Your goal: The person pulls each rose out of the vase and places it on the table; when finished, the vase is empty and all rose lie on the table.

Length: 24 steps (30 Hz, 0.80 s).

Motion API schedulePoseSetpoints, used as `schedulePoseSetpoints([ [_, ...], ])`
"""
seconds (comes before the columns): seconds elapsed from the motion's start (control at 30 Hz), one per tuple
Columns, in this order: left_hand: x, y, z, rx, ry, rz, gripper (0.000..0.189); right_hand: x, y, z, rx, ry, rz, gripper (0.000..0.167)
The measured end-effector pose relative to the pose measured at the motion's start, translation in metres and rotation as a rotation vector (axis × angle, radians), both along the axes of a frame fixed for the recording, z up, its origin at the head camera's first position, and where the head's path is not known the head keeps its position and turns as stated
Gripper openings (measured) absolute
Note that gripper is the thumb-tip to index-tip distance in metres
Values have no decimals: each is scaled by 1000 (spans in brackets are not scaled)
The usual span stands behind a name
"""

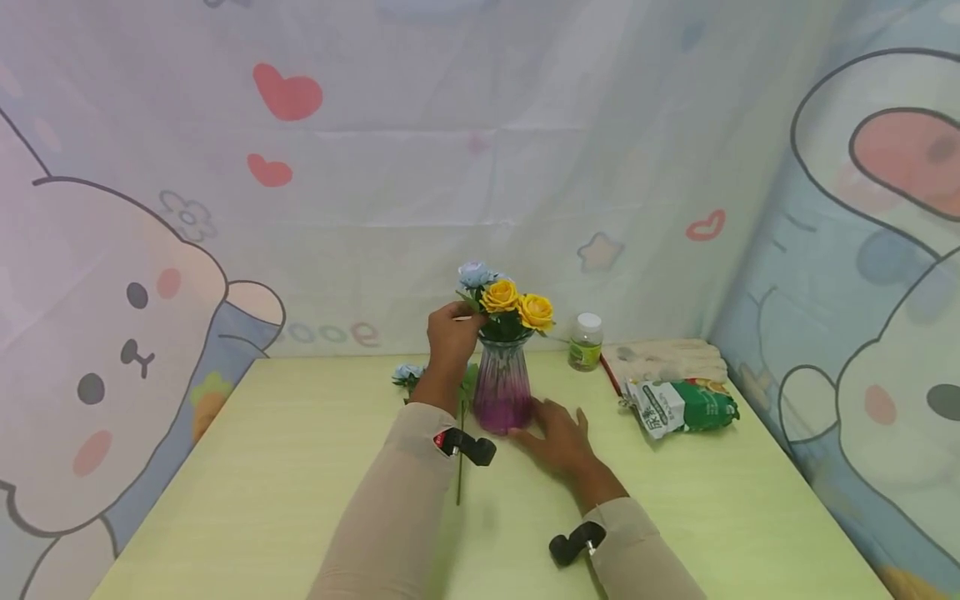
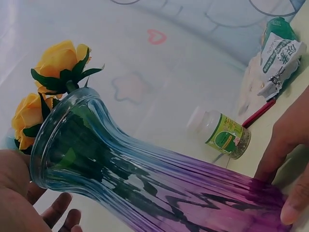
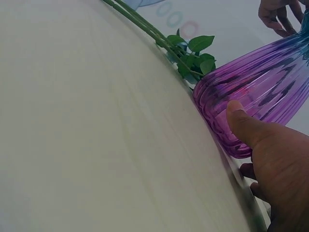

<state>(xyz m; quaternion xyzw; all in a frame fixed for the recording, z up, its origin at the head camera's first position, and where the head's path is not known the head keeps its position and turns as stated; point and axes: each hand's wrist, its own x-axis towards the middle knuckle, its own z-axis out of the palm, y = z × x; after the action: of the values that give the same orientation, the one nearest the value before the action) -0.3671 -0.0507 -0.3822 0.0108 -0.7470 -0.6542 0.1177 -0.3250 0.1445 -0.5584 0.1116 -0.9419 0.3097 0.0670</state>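
Observation:
A ribbed glass vase [image 1: 504, 383], clear blue-grey above and purple below, stands upright on the table. Yellow roses [image 1: 536, 312] and light blue flowers [image 1: 476, 274] with green leaves rise from its mouth. Just above the rim on the left side, my left hand [image 1: 453, 337] pinches among the flower stems; the fingertips are partly hidden. The right hand [image 1: 558, 437] holds the vase low on its right side, with the thumb [image 3: 237, 115] against the purple glass. More blue flowers [image 1: 408, 372] on long green stems [image 3: 145, 25] lie on the table left of the vase.
A small jar [image 1: 586, 342] with a white lid stands behind the vase to the right. Pale gloves [image 1: 667, 361], a thin red stick [image 1: 611, 375] and a green-and-white packet [image 1: 686, 407] lie at the right. A printed cloth [image 1: 420, 167] hangs behind the table.

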Motion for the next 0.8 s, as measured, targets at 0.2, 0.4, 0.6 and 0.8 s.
schedulePoseSetpoints([
  [0.2,-1,3,0,-11,117,113,16,-1,1,-3,-8,-3,1,78],
  [0.4,-1,-2,4,26,258,114,26,-4,2,-9,-2,13,0,79],
  [0.6,0,-11,8,-90,300,113,33,-4,2,-9,-7,10,-1,79],
  [0.8,5,-21,10,174,223,-46,34,-4,3,-8,-2,-4,-5,78],
])
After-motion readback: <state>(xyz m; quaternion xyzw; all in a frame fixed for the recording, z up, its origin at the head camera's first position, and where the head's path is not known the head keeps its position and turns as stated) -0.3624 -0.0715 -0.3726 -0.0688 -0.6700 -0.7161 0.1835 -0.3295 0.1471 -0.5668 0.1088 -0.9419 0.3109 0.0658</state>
